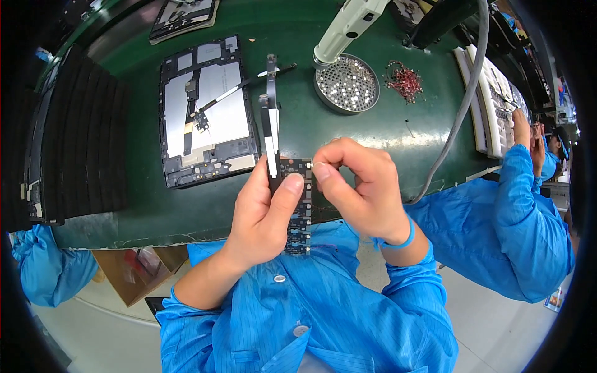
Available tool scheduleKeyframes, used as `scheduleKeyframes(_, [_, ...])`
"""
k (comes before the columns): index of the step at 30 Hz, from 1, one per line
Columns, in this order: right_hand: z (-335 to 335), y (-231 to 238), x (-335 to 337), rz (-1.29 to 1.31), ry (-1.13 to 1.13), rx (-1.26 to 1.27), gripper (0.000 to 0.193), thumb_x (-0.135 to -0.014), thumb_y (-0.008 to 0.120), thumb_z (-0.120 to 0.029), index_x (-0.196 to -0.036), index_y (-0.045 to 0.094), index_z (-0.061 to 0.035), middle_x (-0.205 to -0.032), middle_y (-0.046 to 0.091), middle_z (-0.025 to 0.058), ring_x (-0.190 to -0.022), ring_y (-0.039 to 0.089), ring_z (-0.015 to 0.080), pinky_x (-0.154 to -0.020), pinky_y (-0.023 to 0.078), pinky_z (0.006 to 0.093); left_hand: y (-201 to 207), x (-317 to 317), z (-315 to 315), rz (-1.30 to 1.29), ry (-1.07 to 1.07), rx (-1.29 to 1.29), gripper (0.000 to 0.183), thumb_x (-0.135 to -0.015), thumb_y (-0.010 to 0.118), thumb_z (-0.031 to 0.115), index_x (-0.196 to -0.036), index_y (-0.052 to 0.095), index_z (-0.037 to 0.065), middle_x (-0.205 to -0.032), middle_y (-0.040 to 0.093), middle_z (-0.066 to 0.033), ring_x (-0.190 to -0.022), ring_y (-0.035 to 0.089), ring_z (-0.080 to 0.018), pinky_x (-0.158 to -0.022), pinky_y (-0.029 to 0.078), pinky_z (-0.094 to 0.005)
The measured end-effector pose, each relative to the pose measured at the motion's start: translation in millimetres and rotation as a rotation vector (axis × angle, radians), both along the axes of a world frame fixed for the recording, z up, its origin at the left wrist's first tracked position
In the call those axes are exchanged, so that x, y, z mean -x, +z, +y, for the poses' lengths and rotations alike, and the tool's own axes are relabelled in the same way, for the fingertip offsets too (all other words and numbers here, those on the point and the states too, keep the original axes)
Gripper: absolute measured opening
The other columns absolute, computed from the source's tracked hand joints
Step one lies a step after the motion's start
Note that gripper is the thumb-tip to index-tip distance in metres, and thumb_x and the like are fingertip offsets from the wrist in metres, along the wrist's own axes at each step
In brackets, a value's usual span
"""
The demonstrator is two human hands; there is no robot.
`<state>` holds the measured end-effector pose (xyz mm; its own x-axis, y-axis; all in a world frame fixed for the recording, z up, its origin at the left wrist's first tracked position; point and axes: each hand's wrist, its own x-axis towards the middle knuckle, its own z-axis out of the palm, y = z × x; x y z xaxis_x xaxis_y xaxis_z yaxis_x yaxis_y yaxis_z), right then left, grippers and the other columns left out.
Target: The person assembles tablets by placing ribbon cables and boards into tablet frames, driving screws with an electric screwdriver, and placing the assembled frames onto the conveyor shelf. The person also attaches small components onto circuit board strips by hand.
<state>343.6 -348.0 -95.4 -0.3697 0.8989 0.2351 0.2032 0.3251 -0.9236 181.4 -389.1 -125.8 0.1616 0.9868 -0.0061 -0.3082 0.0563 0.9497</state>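
Note:
My left hand (258, 217) grips a black circuit board panel (300, 224), a long strip made of several small sections with pale connectors along its right edge. The left thumb presses on its upper face. Black and white flex cables (271, 138) stick up past the left fingers, held against the panel's left side. At the panel's top right corner is my right hand (367, 189), thumb and index finger pinched close beside a small white connector. Whatever lies between those fingertips is too small to make out. Beyond my left hand lies an opened tablet housing (214, 127) with loose flex cables across it.
A round dish of small silver discs (346, 84) stands ahead, beside a heap of tiny red parts (405, 82). A white tool arm (349, 30) reaches over the dish. Black trays (81, 137) are stacked left. A grey cable (463, 112) hangs right, near a co-worker's sleeve (519, 186).

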Motion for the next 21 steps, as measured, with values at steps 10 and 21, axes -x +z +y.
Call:
scheduleKeyframes(10, [12.1, 4.4, -14.8, 0.065, 0.155, 0.371, 0.006, -0.086, 0.058, -0.004, -0.086, 0.058, 0.0026, -0.067, 0.056, 0.0040, -0.063, 0.051, 0.0068, -0.058, 0.044, 0.0240, 2.4, 3.9, 5.0, 0.411, 0.041, -0.227, 0.014, -0.095, 0.053, 0.012, -0.100, 0.050, -0.001, -0.067, 0.055, -0.0020, -0.059, 0.049, -0.0054, -0.053, 0.041, -0.0239])
scheduleKeyframes(21, [15.2, -1.4, -16.5, 0.216, 0.254, 0.499, 0.010, -0.092, 0.058, -0.005, -0.093, 0.062, 0.0041, -0.079, 0.063, 0.0036, -0.075, 0.058, 0.0079, -0.069, 0.048, 0.0236, -4.1, 15.5, 7.6, -0.051, -0.185, 0.133, 0.019, -0.097, 0.048, 0.015, -0.109, 0.053, 0.001, -0.085, 0.058, 0.0015, -0.071, 0.049, -0.0028, -0.062, 0.041, -0.0200])
